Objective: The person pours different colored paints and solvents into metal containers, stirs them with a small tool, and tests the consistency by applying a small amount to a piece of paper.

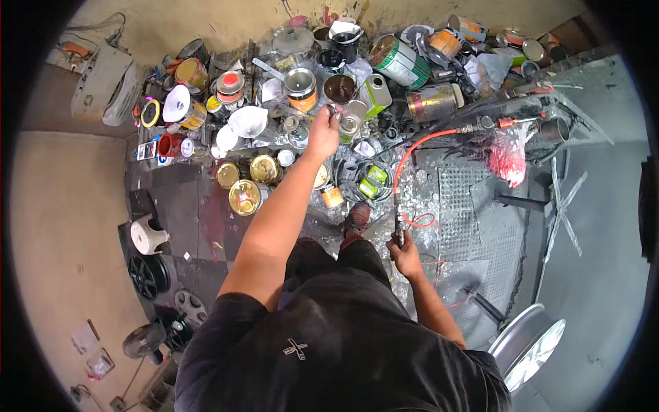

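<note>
My left hand (324,134) reaches forward over the cluttered bench, its fingers closed. A small dark metallic bit shows at the fingertips, too small to name. Right beside it stands a clear cup (351,122), and behind it an open can with an orange label (302,90) and a pot of dark brown paint (340,89). Lower, at my right side, my right hand (406,257) is wrapped round a dark fitting (399,232) at the end of an orange air hose (406,159). The fingers hide most of that fitting.
Cans, lids and a green-white tin (400,62) crowd the bench. Gold-topped cans (246,197) stand below it. A silver wheel rim (527,347) is on a stand at the lower right. At left are a white stool (149,235), dark wheels (147,277) and a fan (144,340).
</note>
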Tool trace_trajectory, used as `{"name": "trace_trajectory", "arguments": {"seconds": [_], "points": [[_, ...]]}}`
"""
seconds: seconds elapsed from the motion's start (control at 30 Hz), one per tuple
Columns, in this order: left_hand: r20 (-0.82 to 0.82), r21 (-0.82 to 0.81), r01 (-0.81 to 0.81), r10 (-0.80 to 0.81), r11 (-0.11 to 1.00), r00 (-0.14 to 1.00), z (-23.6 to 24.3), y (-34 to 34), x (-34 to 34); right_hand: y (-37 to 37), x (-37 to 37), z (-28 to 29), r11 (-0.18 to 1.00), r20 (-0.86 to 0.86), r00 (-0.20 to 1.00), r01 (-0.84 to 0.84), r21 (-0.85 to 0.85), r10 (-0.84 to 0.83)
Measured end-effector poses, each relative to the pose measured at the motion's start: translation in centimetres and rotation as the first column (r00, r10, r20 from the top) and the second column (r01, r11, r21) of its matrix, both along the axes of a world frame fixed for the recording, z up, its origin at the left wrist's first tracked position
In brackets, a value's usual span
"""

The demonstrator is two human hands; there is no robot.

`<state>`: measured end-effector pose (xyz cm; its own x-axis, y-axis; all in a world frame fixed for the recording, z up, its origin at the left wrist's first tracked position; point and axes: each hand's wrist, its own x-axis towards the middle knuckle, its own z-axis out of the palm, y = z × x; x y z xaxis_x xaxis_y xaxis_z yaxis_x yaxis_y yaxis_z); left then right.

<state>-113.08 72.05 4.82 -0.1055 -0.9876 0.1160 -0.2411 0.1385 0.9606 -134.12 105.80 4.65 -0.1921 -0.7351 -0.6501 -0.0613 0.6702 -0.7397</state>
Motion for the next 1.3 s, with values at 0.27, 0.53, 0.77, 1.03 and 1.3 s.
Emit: {"name": "trace_trajectory", "arguments": {"seconds": [0.27,0.53,0.77,1.03,1.3], "points": [[0.208,0.123,0.093,-0.118,0.988,0.971,-0.6,-0.9,-2.1,-4.0,-4.9,-1.7,0.995,-0.068,0.993,-0.099,-0.007,0.099],[0.299,0.109,0.179,-0.204,0.978,0.932,-1.0,-0.4,-1.5,-14.9,-2.3,1.9,0.848,-0.44,0.853,-0.436,-0.302,0.282],[0.173,-0.022,0.136,-0.13,0.99,0.976,-2.7,0.1,-1.4,-24.8,2.1,12.4,0.746,-0.473,0.874,-0.389,-0.541,0.113],[0.354,0.059,0.191,-0.199,0.98,0.914,-1.7,0.3,-1.6,-26.2,3.2,5.7,0.777,-0.678,0.671,-0.585,-0.234,0.301],[0.237,-0.081,0.264,-0.239,0.961,0.942,-3.0,-0.2,-0.9,-22.2,1.5,1.2,0.896,-0.476,0.877,-0.26,-0.361,0.062]]}}
